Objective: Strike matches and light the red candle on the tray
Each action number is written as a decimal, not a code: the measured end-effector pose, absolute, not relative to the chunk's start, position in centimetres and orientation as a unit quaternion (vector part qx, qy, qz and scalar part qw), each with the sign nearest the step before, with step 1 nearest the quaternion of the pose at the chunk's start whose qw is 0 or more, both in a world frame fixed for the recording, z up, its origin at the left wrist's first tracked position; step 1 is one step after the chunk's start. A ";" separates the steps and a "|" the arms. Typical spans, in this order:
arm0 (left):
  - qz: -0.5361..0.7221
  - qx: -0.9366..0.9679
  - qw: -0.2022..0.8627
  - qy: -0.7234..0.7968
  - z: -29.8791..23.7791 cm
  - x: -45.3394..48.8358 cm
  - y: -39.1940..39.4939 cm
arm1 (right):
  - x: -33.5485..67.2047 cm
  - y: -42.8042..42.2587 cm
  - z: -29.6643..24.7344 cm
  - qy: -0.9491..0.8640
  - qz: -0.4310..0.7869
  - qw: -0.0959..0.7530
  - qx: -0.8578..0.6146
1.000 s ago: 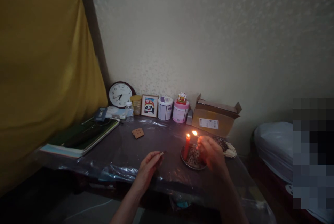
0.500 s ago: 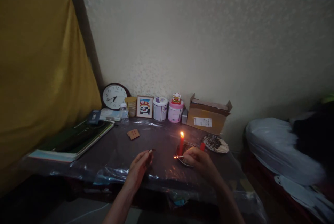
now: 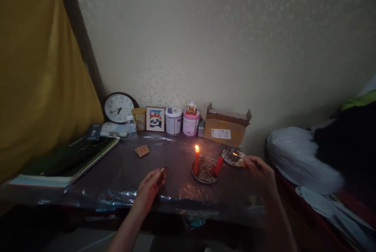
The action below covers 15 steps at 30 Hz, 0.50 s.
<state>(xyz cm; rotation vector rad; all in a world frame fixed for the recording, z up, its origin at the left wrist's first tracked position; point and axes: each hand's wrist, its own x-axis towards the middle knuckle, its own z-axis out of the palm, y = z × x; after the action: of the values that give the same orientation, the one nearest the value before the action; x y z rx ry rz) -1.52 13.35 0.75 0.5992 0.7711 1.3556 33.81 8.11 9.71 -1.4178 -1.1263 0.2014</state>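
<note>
My right hand point(image 3: 259, 167) pinches a match point(image 3: 238, 155) whose tip glows orange, over the right part of a small plate point(image 3: 222, 159) bearing many matches; which lie under my fingers I cannot tell. To its left, a round metal dish point(image 3: 202, 181) holds a lit red candle point(image 3: 196, 162), upright with a small flame, and a second red candle point(image 3: 219, 165), leaning and unlit. My left hand point(image 3: 150, 183) is closed over the table, left of the dish. Between its thumb and fingers shows the end of a small thin piece, pale with a dark reddish edge; its kind is unclear.
A small brown card point(image 3: 142, 150) lies on the plastic-covered table point(image 3: 173, 158). Along the wall stand a clock point(image 3: 120, 107), a framed panda picture point(image 3: 155, 119), two tins and a cardboard box point(image 3: 226, 128). Large books point(image 3: 67, 162) lie left; a white bag point(image 3: 299, 162) sits right.
My right hand has moved right with the burning match, from beside the lit candle to the plate of matches. The view has shifted slightly; my left hand keeps its grip.
</note>
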 end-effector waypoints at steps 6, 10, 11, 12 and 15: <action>0.594 0.266 0.674 0.350 0.4 -1.3 13.6 | 37.5 9.4 7.0 -0.433 0.055 0.620 -0.652; 0.587 0.267 0.675 0.358 0.3 -0.9 13.7 | 38.3 9.7 6.1 -0.437 0.069 0.617 -0.651; 0.586 0.265 0.676 0.360 0.3 -0.8 13.6 | 38.6 9.8 5.7 -0.432 0.063 0.612 -0.660; 0.585 0.263 0.677 0.361 0.4 -0.6 13.6 | 38.8 10.0 5.4 -0.425 0.060 0.609 -0.667; 0.582 0.265 0.681 0.356 0.4 -0.3 13.6 | 39.7 10.3 4.8 -0.412 0.064 0.614 -0.670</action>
<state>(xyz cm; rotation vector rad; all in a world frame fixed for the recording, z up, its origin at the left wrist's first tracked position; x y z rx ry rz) -0.31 13.60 0.39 0.5944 0.7994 1.3063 39.66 10.28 4.82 -1.5446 -0.9505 0.1472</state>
